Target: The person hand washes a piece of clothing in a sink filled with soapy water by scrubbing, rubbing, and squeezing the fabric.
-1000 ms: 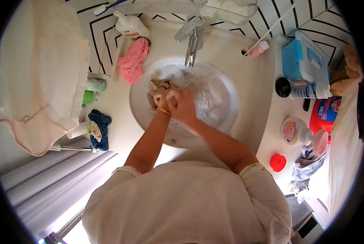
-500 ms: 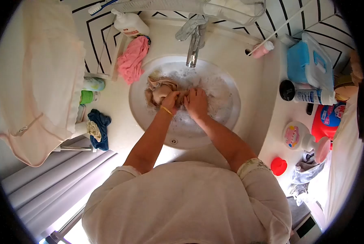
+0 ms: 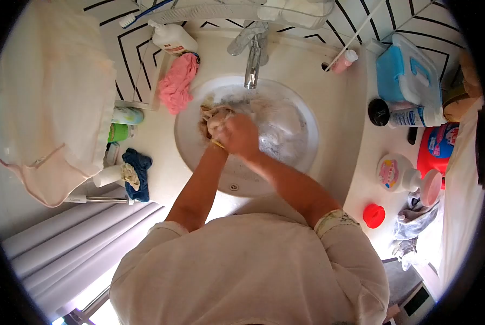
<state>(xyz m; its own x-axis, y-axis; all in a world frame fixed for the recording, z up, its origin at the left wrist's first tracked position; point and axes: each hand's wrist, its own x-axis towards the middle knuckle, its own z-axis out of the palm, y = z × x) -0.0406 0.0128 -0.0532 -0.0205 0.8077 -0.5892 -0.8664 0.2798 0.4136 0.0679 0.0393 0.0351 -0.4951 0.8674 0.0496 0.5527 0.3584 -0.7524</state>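
Tan cloth (image 3: 205, 129) bunches near the basin's (image 3: 259, 186) left edge, against left hand (image 3: 217, 130); overlapping right hand (image 3: 241, 134) is blurred. Finger closure and grip: indeterminable. Fast motion could splash suds (image 3: 280, 130) overboard.

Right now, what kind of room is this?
Probably a home bathroom: a washbasin under a chrome faucet, a toothbrush above, and a pump bottle beside it.

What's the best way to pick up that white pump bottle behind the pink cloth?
Probably grip the white pump bottle around its broad body, below the narrow pump head, coming from the tap side; the pink cloth crowds its front.
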